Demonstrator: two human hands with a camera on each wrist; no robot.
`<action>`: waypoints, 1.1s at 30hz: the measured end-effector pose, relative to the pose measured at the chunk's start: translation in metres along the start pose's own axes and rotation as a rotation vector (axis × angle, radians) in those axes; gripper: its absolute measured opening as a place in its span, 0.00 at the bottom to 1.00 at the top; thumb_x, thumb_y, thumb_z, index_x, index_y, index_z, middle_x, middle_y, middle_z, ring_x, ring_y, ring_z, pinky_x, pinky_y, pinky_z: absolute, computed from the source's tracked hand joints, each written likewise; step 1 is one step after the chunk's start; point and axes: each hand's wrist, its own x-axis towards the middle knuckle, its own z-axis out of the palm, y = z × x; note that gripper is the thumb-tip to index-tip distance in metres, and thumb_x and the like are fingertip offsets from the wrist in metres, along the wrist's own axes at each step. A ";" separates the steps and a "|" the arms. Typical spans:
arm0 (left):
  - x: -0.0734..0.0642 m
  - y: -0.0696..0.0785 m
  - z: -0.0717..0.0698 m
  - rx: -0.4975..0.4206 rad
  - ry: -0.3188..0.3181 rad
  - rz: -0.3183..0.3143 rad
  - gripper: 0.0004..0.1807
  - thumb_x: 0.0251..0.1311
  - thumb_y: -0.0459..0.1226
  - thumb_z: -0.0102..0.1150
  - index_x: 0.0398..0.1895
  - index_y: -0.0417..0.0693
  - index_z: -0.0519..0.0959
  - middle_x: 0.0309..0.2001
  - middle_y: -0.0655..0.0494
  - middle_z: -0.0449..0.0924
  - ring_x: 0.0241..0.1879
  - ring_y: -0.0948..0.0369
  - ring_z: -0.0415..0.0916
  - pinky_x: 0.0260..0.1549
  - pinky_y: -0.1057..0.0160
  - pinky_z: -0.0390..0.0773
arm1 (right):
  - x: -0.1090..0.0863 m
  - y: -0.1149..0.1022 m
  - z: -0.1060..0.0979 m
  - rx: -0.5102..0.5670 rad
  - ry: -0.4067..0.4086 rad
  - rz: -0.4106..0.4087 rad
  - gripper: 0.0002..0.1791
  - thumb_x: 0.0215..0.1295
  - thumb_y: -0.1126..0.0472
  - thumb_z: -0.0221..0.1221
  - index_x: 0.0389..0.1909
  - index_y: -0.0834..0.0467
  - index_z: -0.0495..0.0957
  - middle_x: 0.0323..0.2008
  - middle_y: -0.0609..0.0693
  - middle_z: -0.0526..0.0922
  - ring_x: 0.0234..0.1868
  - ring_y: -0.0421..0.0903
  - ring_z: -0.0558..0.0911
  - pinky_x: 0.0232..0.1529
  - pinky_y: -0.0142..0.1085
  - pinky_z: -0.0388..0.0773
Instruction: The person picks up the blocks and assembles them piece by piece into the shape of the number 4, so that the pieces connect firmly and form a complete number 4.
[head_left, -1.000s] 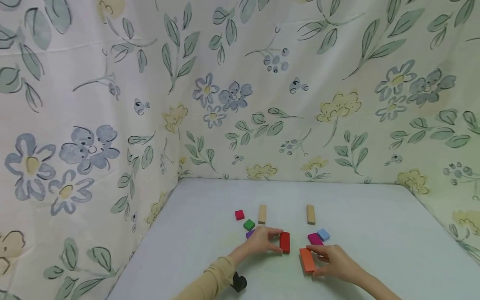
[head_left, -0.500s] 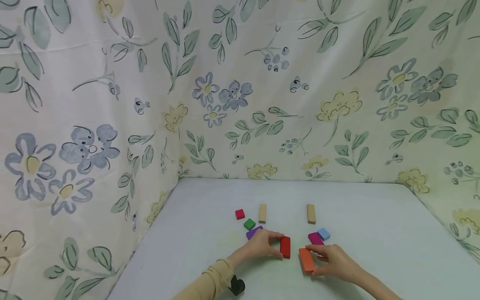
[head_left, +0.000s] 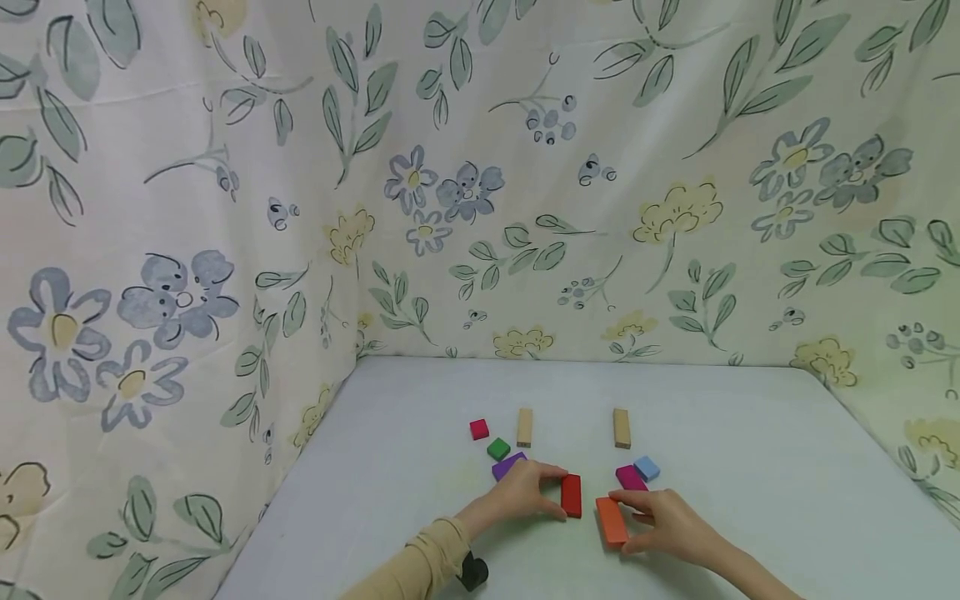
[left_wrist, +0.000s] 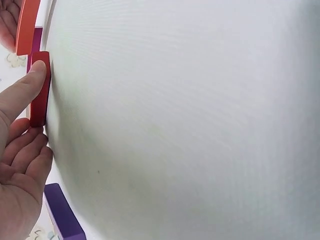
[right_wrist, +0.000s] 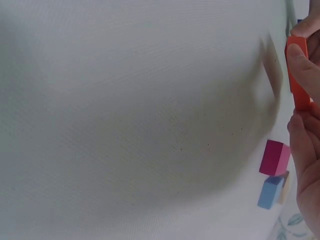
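Note:
In the head view my left hand (head_left: 517,490) pinches a red rectangular block (head_left: 572,497) between thumb and fingers at its two ends. The left wrist view shows the thumb lying on one face of that red block (left_wrist: 39,107), close to the white surface. To its right, my right hand (head_left: 670,527) grips an orange block (head_left: 612,523) the same way, by its near and far ends. A dark shadow lies beside the orange block (right_wrist: 299,97) in the right wrist view. A narrow gap separates the two held blocks.
Behind the left hand lie a purple block (head_left: 508,467), a green block (head_left: 498,449) and a small red block (head_left: 479,429). Magenta (head_left: 631,477) and light blue (head_left: 647,468) blocks sit beyond the right hand. Two wooden blocks, left (head_left: 524,427) and right (head_left: 622,428), stand farther back.
My left hand has drawn the red block a little toward me. The orange block in my right hand has shifted slightly left, toward the red one.

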 end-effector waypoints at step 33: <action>-0.009 0.011 -0.013 -0.019 -0.190 0.175 0.32 0.49 0.46 0.70 0.60 0.52 0.76 0.59 0.62 0.77 0.58 0.70 0.73 0.54 0.70 0.74 | 0.001 -0.002 0.004 0.033 -0.014 -0.031 0.38 0.45 0.47 0.72 0.57 0.64 0.75 0.55 0.61 0.79 0.54 0.59 0.77 0.44 0.39 0.81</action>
